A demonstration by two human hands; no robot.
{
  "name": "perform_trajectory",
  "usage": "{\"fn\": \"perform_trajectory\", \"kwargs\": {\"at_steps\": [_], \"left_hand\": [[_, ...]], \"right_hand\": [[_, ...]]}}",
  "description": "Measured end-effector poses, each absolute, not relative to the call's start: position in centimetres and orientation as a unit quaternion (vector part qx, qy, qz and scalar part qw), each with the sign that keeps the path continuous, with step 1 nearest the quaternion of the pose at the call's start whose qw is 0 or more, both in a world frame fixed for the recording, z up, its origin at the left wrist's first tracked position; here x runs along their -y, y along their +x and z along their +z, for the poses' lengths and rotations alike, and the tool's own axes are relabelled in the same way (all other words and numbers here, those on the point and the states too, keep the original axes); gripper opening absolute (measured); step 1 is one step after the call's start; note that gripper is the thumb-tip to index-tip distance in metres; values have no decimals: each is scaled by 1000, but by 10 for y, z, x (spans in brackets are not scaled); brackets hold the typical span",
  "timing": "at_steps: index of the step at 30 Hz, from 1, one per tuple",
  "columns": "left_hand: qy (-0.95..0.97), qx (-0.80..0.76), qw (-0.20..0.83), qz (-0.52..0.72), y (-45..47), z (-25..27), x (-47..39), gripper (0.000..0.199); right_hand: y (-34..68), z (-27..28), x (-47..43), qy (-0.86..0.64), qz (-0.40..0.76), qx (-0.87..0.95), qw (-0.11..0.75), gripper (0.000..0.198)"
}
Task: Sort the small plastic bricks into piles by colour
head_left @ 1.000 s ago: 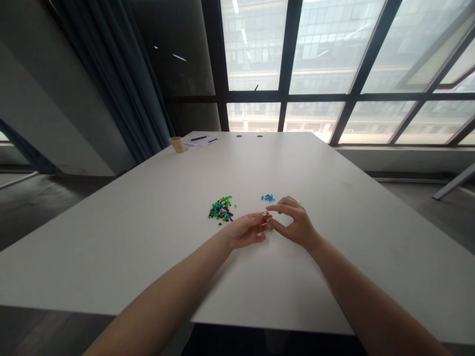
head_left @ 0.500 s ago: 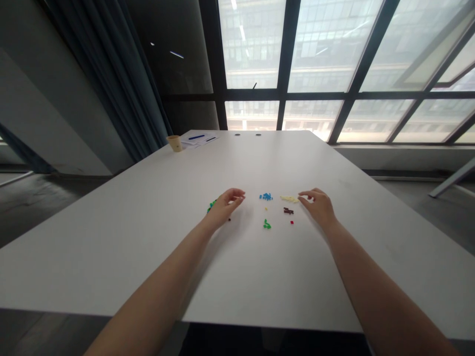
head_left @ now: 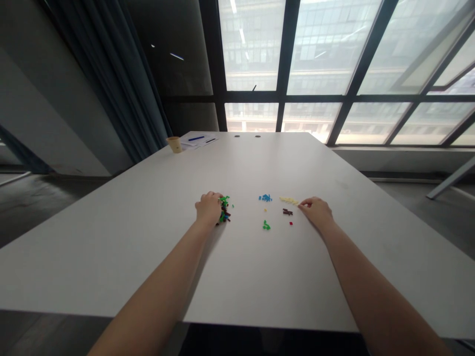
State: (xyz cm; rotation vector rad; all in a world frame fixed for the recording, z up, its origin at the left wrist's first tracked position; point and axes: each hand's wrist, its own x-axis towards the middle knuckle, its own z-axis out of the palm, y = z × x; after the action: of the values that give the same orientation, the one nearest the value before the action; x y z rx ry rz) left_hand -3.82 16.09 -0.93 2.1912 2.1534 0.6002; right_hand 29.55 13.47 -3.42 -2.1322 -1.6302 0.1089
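Note:
My left hand rests at the left side of a mixed pile of small building bricks, green, dark brown, red and blue. Its fingers curl over the pile's far edge and are partly hidden. My right hand is closed in a pinch, its fingertips at the right end of a row of pale yellow bricks; what lies between them is too small to make out. Left of that row is a cluster of blue bricks. Nearer are dark brown bricks, one red brick, a single yellow brick and several green bricks.
All of this lies on a long white table. At its far left stand a tan paper cup and sheets of paper with a blue pen. Two round dark fittings sit near the far edge, before tall windows.
My left hand has moved left and slightly down onto the mixed pile, uncovering much of it. My right hand has shifted only a little, lower at the end of the yellow row.

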Motion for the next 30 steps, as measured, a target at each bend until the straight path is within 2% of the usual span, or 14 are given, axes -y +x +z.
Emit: {"fn": "perform_trajectory", "kwargs": {"at_steps": [8, 16, 24, 27, 30], "left_hand": [[660, -726, 33, 191, -51, -16, -173, 31], [762, -618, 36, 193, -35, -18, -167, 24], [763, -610, 58, 205, -26, -19, -165, 13], [764, -585, 122, 245, -22, -16, -164, 14], [759, -512, 242, 322, -11, -8, -155, 18]], "right_hand": [[291, -36, -136, -762, 33, 598, 246, 23], [290, -34, -135, -746, 35, 600, 287, 24], [286, -32, -135, -743, 44, 605, 284, 24], [287, -32, -136, -734, 40, 613, 289, 24], [284, -28, -135, -717, 31, 622, 311, 23]]}}
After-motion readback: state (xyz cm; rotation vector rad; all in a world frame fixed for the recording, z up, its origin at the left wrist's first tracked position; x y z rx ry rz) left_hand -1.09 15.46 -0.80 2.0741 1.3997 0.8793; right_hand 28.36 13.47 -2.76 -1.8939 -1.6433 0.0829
